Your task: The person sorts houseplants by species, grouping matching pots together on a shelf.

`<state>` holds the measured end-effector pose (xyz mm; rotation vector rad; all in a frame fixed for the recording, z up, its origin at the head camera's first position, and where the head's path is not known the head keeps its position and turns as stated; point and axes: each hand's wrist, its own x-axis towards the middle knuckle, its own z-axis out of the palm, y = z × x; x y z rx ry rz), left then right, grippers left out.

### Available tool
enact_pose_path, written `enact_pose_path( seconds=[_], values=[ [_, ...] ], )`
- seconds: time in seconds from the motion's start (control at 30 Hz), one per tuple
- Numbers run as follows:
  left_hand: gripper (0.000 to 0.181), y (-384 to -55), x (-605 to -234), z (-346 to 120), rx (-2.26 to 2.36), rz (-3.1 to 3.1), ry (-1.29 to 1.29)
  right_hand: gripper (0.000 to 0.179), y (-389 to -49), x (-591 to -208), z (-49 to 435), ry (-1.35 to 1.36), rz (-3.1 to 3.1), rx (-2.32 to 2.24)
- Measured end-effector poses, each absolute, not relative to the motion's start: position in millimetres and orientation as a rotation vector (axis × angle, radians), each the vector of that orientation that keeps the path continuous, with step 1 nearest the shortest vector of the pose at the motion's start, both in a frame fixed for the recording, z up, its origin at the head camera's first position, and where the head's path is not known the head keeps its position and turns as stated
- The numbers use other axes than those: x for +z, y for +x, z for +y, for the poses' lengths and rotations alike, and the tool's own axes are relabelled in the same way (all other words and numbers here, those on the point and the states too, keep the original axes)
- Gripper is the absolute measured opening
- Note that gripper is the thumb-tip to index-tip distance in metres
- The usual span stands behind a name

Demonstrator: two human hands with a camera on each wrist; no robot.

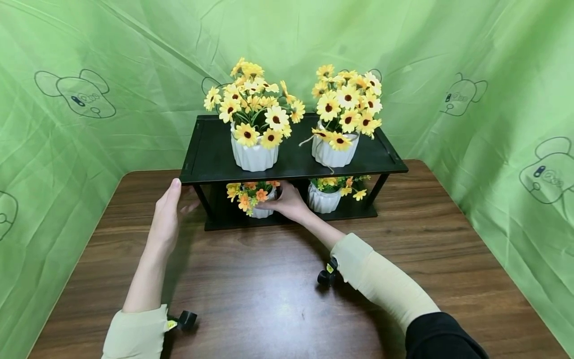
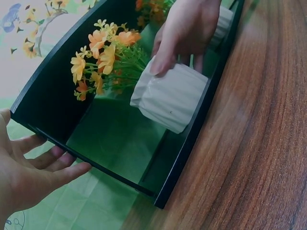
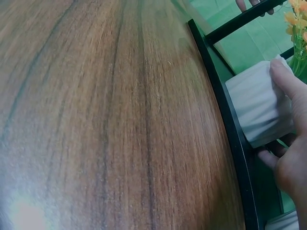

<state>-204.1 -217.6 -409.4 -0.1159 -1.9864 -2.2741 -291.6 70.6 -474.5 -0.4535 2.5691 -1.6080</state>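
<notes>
My right hand [image 1: 289, 202] reaches under the upper tier of a black two-tier shelf [image 1: 291, 172] and grips a white fluted flowerpot [image 2: 172, 93]. Orange and yellow flowers [image 1: 247, 195] rise from this pot, at the left part of the lower tier. The thumb lies on the pot's near wall, with the fingers around its far side, partly hidden. At the shelf's left end, my left hand [image 1: 165, 214] touches the upper tier's front corner with its thumb. Its other fingers [image 2: 45, 157] extend loosely along the left side, close to the post.
Two white pots of yellow daisies [image 1: 255, 154] [image 1: 334, 149] stand on the upper tier. Another white pot [image 1: 324, 199] with yellow flowers stands on the lower tier, right of my right hand. Green cloth [image 1: 148, 99] surrounds the brown wooden table [image 1: 251, 299].
</notes>
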Motion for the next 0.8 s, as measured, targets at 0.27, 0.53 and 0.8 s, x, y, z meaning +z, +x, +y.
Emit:
enact_pose_path(
  seconds=[0.27,0.53,0.8],
  values=[
    [0.035,-204.4,-409.7,-217.9,-2.277,-1.986,-0.114,0.092,-292.0,-475.4,69.5,-0.474,2.575,-1.599],
    [0.035,-205.6,-409.0,-216.2,-2.280,-1.987,-0.114,0.088,-291.9,-474.1,73.0,-0.474,2.577,-1.579],
    [0.033,-204.8,-409.0,-217.9,-2.278,-1.982,-0.113,0.091,-291.6,-473.5,72.2,-0.472,2.573,-1.568]
  ],
)
